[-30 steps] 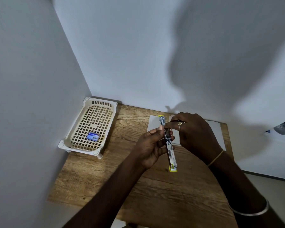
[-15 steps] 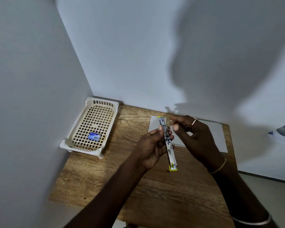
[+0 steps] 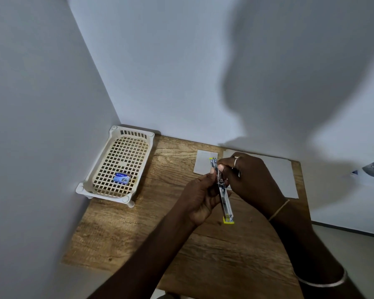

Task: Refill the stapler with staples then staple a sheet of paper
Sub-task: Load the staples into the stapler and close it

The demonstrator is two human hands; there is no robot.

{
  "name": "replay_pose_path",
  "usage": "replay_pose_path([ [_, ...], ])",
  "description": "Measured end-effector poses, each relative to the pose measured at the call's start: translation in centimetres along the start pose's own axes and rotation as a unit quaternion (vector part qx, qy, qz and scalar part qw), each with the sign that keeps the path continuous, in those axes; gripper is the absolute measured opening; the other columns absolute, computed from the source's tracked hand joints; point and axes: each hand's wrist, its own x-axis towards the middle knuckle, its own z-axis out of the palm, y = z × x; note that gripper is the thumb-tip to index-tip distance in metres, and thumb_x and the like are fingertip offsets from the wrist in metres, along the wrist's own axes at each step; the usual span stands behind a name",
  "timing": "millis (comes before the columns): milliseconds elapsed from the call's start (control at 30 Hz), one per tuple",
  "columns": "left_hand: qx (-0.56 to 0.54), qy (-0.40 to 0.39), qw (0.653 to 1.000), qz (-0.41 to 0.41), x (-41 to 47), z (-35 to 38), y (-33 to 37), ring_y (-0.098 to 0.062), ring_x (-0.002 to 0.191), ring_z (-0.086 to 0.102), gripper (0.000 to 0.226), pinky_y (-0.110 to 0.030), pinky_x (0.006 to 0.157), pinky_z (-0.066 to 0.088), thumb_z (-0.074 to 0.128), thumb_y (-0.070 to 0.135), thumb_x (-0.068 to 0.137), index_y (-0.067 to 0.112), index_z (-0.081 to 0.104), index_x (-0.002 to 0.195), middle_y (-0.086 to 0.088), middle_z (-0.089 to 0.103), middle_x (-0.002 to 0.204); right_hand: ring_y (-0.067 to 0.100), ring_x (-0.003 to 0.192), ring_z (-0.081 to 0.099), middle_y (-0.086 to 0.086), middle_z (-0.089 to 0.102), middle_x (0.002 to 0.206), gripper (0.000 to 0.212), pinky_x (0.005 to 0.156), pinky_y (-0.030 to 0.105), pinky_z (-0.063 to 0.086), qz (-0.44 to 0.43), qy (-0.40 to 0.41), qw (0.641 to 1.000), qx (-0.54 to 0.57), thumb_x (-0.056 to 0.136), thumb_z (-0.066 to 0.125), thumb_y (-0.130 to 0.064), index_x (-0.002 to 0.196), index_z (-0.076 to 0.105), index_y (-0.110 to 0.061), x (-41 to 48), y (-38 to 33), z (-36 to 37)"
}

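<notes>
Head view. Stapler (image 3: 222, 190) is swung open full length and held just above the wooden counter (image 3: 177, 244), yellow tips at both ends. Left hand (image 3: 200, 196) is wrapped around its middle from the left side, thumb up against the metal rail. Right hand (image 3: 249, 179) is pinched at the upper part of the rail, fingertips together; whether a staple strip sits between them is too small to tell. Sheets of paper (image 3: 285, 178) lie flat on the counter behind the hands. A small blue staple box (image 3: 121, 178) rests in the cream basket (image 3: 99, 186) at the counter's left.

Step in hand, as judged: loading staples into the open channel. Next calls for seating the strip flat in the rail, then folding the stapler closed before moving to the paper.
</notes>
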Motion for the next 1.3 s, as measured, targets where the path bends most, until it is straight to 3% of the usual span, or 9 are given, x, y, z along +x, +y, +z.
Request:
replay_pose_path([
  [233, -0.015, 0.021, 1.0, -0.004, 0.2, -0.1, -0.5, -0.02, 0.072, 0.076, 0.025, -0.031, 0.063, 0.063, 0.055, 0.019, 0.103, -0.001, 0.07, 0.109, -0.013, 0.076, 0.088, 0.004, 0.068, 0.05, -0.02, 0.048, 0.063, 0.017, 0.064, 0.028, 0.038, -0.007, -0.027, 1.0, -0.004, 0.096, 0.06, -0.027, 0.091, 0.076, -0.032, 0.3, 0.5, 0.2],
  [367, -0.05, 0.047, 0.997, -0.034, 0.2, 0.0, -1.1, -0.021, 0.072, 0.076, 0.024, -0.03, 0.064, 0.064, 0.056, 0.017, 0.102, -0.001, 0.071, 0.106, -0.015, 0.076, 0.091, 0.001, 0.071, 0.056, -0.019, 0.06, 0.07, 0.015, 0.067, 0.021, 0.042, 0.034, -0.048, 0.998, 0.021, 0.094, 0.065, -0.027, 0.093, 0.08, -0.031, 0.5, 1.4, 1.1],
  [467, -0.063, 0.079, 0.993, -0.057, 0.3, -0.3, -1.8, -0.021, 0.07, 0.076, 0.022, -0.031, 0.062, 0.064, 0.057, 0.015, 0.102, -0.002, 0.069, 0.108, -0.016, 0.076, 0.091, -0.001, 0.074, 0.059, -0.011, 0.075, 0.085, 0.015, 0.067, 0.012, 0.04, 0.078, -0.086, 0.992, 0.04, 0.093, 0.067, -0.03, 0.098, 0.081, -0.028, 0.4, 2.2, 2.2],
  [600, -0.062, 0.106, 0.99, -0.075, 0.3, -0.9, -2.5, -0.021, 0.066, 0.076, 0.021, -0.031, 0.059, 0.063, 0.059, 0.014, 0.1, -0.003, 0.069, 0.106, -0.016, 0.076, 0.082, -0.002, 0.075, 0.057, -0.007, 0.077, 0.095, 0.018, 0.066, 0.007, 0.034, 0.111, -0.129, 0.985, 0.034, 0.094, 0.066, -0.032, 0.103, 0.08, -0.027, 0.2, 3.0, 3.2],
  [833, -0.035, 0.108, 0.991, -0.064, 0.3, -1.5, -2.2, -0.018, 0.068, 0.077, 0.023, -0.029, 0.059, 0.062, 0.054, 0.017, 0.104, 0.0, 0.07, 0.106, -0.013, 0.078, 0.081, -0.002, 0.056, 0.066, -0.013, 0.072, 0.068, 0.011, 0.058, 0.01, 0.041, 0.173, -0.125, 0.968, 0.13, 0.085, 0.075, -0.041, 0.089, 0.078, -0.032, 0.6, 3.1, 3.5],
  [933, -0.035, 0.097, 0.994, -0.047, 0.4, -1.4, -1.5, -0.017, 0.069, 0.076, 0.022, -0.03, 0.058, 0.063, 0.056, 0.016, 0.103, 0.001, 0.072, 0.106, -0.013, 0.077, 0.082, 0.005, 0.052, 0.064, 0.0, 0.074, 0.067, 0.015, 0.049, 0.018, 0.044, 0.238, -0.102, 0.932, 0.254, 0.082, 0.078, -0.038, 0.086, 0.077, -0.024, 0.8, 2.9, 3.7],
  [1067, -0.025, 0.075, 0.997, -0.023, 0.4, -1.0, -0.4, -0.018, 0.069, 0.077, 0.021, -0.029, 0.057, 0.062, 0.054, 0.015, 0.103, 0.001, 0.07, 0.104, -0.012, 0.078, 0.08, 0.015, 0.062, 0.063, 0.015, 0.074, 0.074, 0.02, 0.053, 0.028, 0.045, 0.281, -0.105, 0.884, 0.359, 0.086, 0.074, -0.034, 0.081, 0.081, -0.016, 1.1, 2.2, 3.8],
  [1300, 0.017, 0.051, 0.999, 0.007, 0.4, -0.3, 0.9, -0.017, 0.073, 0.077, 0.022, -0.029, 0.06, 0.062, 0.054, 0.018, 0.104, 0.005, 0.071, 0.104, -0.008, 0.078, 0.081, 0.016, 0.056, 0.059, 0.01, 0.065, 0.07, 0.023, 0.053, 0.026, 0.047, 0.336, -0.091, 0.798, 0.492, 0.084, 0.075, -0.02, 0.087, 0.076, 0.002, 2.2, 1.3, 3.8],
])
